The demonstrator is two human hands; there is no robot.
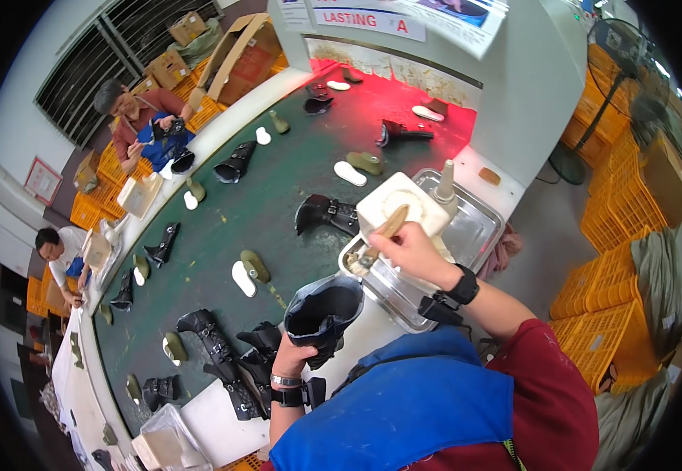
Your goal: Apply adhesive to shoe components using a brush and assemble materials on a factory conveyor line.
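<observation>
We are gripping a black boot upper (321, 314) in our left hand (292, 357), fingers clenched around its lower edge, holding it upright with its opening facing up, just above the near edge of the desk (223, 428). Our right hand (407, 250) is grasping a wooden-handled brush (380, 235), its bristle end dipping toward the near corner of a metal tray (478, 228). A white square container (400, 206) is sitting in that tray just beyond the brush, and a pale cone-tipped bottle (444, 188) is standing beside it.

Directly left of the boot upper, a heap of black strapped boots (231, 365) is crowding the desk edge, lying close against our left wrist. Beyond, a dark green conveyor belt (278, 180) is carrying more black boots (327, 213), white insoles (243, 278) and olive shoe lasts (254, 265), well apart from one another. At the belt's far end a white machine housing (513, 86) is glowing red at its mouth. Across the belt, two other people (140, 118) are working beside yellow crates (623, 314), which are also stacking up on our right. A clear plastic box (170, 439) is resting near the desk's left corner.
</observation>
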